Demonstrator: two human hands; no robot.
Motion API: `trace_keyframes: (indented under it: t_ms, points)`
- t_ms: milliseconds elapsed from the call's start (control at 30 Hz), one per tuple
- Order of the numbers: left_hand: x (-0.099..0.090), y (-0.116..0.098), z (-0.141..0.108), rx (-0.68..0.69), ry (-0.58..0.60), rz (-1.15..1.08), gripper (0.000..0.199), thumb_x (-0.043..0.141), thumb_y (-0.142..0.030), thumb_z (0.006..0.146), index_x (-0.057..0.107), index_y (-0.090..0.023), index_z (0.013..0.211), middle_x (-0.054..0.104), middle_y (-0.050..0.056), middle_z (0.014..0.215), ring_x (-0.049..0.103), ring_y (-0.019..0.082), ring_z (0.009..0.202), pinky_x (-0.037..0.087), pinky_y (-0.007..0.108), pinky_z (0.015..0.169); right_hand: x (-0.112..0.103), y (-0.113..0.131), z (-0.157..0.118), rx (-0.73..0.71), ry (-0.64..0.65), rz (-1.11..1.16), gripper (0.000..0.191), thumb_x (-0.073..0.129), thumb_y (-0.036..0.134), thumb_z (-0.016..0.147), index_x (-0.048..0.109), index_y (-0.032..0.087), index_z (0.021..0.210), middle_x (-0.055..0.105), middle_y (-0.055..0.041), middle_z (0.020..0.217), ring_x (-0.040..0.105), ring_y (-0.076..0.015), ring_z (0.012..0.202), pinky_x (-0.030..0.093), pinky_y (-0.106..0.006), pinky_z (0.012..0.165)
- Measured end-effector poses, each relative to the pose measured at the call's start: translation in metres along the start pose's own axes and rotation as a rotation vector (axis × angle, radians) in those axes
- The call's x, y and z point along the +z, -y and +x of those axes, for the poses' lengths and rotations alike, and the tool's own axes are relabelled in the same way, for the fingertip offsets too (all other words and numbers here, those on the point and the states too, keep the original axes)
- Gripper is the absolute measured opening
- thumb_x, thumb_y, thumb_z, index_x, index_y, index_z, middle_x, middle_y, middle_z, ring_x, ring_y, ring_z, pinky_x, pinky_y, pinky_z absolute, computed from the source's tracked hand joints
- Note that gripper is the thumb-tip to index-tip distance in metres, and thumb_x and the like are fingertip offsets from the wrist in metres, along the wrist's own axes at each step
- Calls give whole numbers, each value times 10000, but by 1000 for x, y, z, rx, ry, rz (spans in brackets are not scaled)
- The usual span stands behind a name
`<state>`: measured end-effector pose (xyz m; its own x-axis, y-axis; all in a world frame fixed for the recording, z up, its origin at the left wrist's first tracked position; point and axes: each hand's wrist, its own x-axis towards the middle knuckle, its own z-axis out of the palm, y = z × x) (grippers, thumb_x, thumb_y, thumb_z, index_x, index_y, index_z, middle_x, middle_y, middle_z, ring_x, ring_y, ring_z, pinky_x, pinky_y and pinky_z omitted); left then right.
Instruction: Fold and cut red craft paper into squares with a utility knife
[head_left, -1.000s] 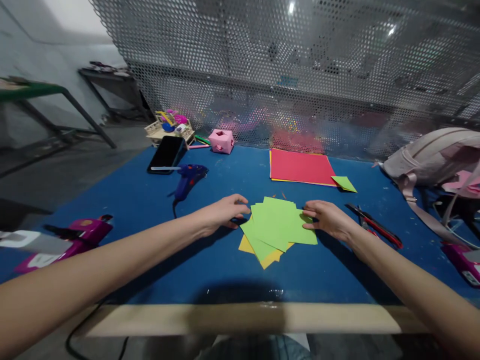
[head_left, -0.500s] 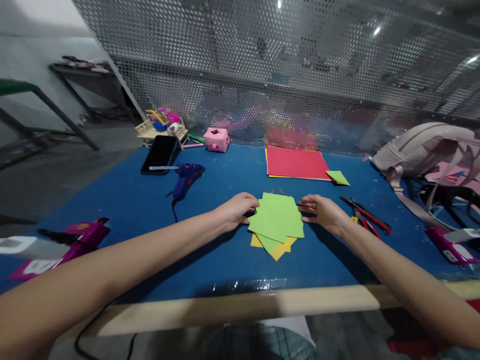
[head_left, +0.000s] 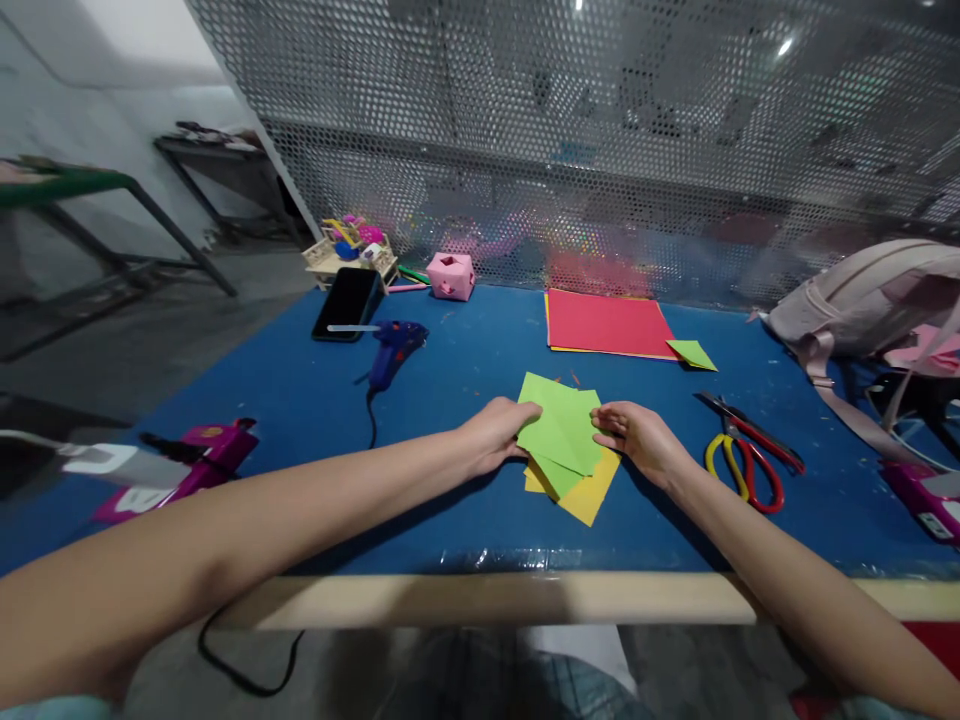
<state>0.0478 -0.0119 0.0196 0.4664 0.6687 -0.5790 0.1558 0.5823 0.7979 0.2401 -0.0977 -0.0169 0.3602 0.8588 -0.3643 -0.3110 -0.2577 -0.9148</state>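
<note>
My left hand pinches the left edge of the green paper sheets, its thumb on top and its fingers under them. These small squares lie at uneven angles over one another. Yellow paper pokes out from beneath, on the blue tabletop. At the right edge of the green sheets is my right hand, fingers stretched out and thumb apart; whether the fingertips touch the paper I cannot tell. To the right of that hand lie scissors with red and yellow handles, beside a red-handled tool.
A blue glue gun and a phone lie at left. Behind are a pink paper cube, red sheets and a folded green piece. Magenta power strips flank the table; a bag stands right, before a perforated metal panel.
My left hand has closed on the green sheets and shifted them, so more yellow paper shows. My right hand stays at their right edge. The view has turned slightly left.
</note>
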Motion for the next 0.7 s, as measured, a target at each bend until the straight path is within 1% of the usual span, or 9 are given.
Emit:
trace_keyframes:
  t_ms: [133, 233, 300, 367, 500, 633, 700]
  points:
    - [14, 5, 9, -42, 5, 73, 145, 610, -123, 776, 657, -82, 906, 728, 134, 827, 682, 196, 658, 560, 303, 584, 1, -3, -3, -32, -9, 7, 153, 765, 317, 624, 687, 202, 688, 706, -61, 867, 630, -186, 887, 560, -307, 779]
    - [18, 7, 21, -51, -17, 149, 161, 649, -102, 722, 674, -87, 880, 729, 125, 760, 683, 215, 629, 547, 313, 556, 0, -4, -6, -48, -7, 1, 176, 772, 339, 620, 686, 200, 684, 707, -60, 877, 631, -180, 882, 561, -295, 774]
    - [18, 8, 27, -29, -38, 192, 143, 669, -80, 681, 684, -95, 822, 720, 111, 698, 686, 227, 629, 540, 310, 555, 0, -4, -7, -61, 1, -6, 201, 778, 362, 619, 682, 199, 686, 708, -61, 872, 635, -178, 877, 561, -295, 780]
    - [17, 8, 30, 25, -51, 214, 117, 685, -55, 645, 687, -111, 747, 718, 94, 675, 688, 221, 640, 537, 294, 568, 0, -4, -8, -77, 16, -17, 220, 779, 382, 626, 673, 200, 690, 708, -63, 864, 643, -180, 867, 563, -312, 796]
    - [14, 4, 28, 172, -59, 196, 101, 705, -44, 607, 696, -132, 654, 734, 88, 717, 681, 211, 644, 541, 297, 599, -8, 2, -7, -129, 27, -67, 246, 753, 418, 655, 633, 211, 713, 700, -67, 837, 663, -190, 815, 564, -374, 832]
    - [-2, -16, 23, 328, -88, 107, 115, 707, -94, 619, 723, -140, 724, 751, 97, 807, 697, 227, 709, 563, 336, 676, -22, 19, -8, -233, 0, -216, 246, 678, 451, 713, 600, 236, 804, 693, -58, 940, 655, -194, 822, 552, -389, 809]
    - [-14, -28, 23, 420, -130, 41, 170, 714, -138, 626, 724, -138, 796, 755, 100, 892, 705, 230, 781, 563, 336, 739, -25, 28, -13, -270, 23, -363, 224, 703, 408, 691, 617, 241, 816, 687, -52, 934, 638, -207, 833, 530, -399, 811]
